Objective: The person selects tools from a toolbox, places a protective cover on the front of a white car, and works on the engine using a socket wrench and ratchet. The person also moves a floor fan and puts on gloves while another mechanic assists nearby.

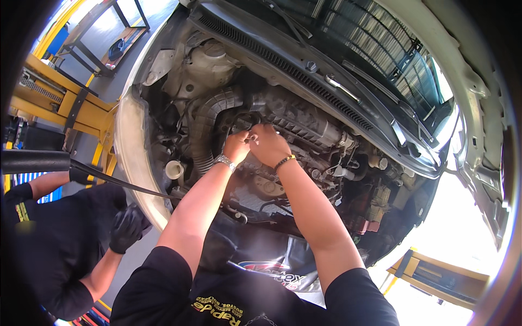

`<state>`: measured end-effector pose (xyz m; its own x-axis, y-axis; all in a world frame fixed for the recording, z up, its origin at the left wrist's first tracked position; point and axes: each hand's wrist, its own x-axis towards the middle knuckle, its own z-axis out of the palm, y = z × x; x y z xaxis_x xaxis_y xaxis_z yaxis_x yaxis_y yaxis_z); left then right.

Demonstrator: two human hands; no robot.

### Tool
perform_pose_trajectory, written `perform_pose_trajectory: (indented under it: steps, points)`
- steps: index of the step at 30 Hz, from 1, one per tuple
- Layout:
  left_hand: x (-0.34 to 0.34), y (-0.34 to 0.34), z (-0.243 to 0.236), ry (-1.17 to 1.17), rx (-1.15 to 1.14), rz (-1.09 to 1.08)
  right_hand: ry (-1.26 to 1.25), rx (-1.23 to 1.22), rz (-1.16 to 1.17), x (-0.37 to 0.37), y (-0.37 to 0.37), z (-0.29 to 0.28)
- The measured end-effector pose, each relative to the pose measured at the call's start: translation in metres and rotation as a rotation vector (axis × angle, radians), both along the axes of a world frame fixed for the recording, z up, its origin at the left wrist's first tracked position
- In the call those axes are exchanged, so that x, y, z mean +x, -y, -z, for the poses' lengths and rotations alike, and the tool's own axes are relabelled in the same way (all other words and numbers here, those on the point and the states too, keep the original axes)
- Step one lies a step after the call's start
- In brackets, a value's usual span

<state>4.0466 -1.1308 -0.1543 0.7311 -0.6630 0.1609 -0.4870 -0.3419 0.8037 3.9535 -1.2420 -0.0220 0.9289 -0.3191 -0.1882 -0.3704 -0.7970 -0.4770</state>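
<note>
Both my hands reach into the engine bay of a car and meet over the engine (266, 185). My left hand (237, 146), with a metal band at the wrist, is closed, its fingertips against those of the other hand. Beside it my right hand (271, 145), wearing a dark beaded bracelet, has its fingers curled in. Something small may be pinched between them, but I cannot make it out. Left of my hands bends a ribbed air hose (205, 130). Just beyond them lies a long ribbed dark housing (299, 120).
A co-worker in dark clothing with a black-gloved hand (126, 228) stands at the left. A dark rod (119, 182) crosses the fender. The windshield cowl (283, 62) bounds the bay's far side. Yellow lift parts (89, 111) stand left; the raised hood (478, 108) is right.
</note>
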Motion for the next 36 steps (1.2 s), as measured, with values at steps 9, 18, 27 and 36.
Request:
perform_pose_trajectory:
  steps: [9, 18, 27, 36]
  points:
    - [-0.001, -0.004, -0.015, -0.128, -0.005, 0.124, 0.033, -0.128, -0.110, 0.007, 0.012, 0.028]
    - [-0.001, 0.004, -0.008, -0.098, 0.082, -0.030, -0.160, -0.010, 0.111, 0.014, -0.003, 0.005]
    - [-0.021, -0.002, 0.003, -0.090, -0.162, -0.123, 0.074, 0.056, 0.114, -0.003, -0.011, 0.024]
    - [-0.031, -0.001, -0.003, -0.121, -0.205, -0.080, 0.069, -0.021, 0.120, -0.007, -0.014, 0.042]
